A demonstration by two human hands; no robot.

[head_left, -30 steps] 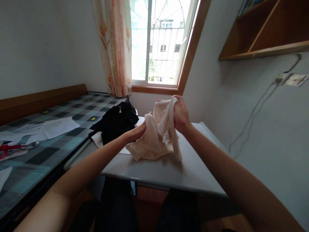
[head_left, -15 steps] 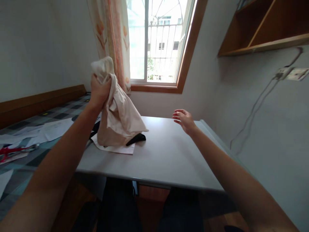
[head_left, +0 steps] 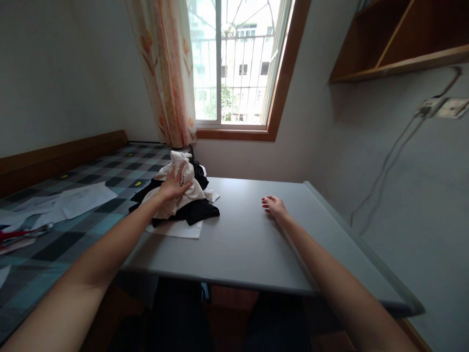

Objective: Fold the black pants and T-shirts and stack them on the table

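My left hand lies with spread fingers on a crumpled cream cloth garment. That garment rests on top of a pile of clothes at the table's left side. Black clothing sticks out from under it, and a flat white piece shows below at the front. Of the cream garment, the part beneath my palm is hidden. Over the middle right of the grey-white table, my right hand is empty, its fingers loosely bent and a little apart. Whether it touches the tabletop I cannot tell.
To the left, a bed with a checked cover carries loose papers and a red-handled tool, partly out of view. A curtain hangs beside the window. Cables run down the right wall below a wooden shelf.
The cream garment has come down from the raised left hand onto the pile, and that hand has let go and spread its fingers. My right hand has lowered slightly.
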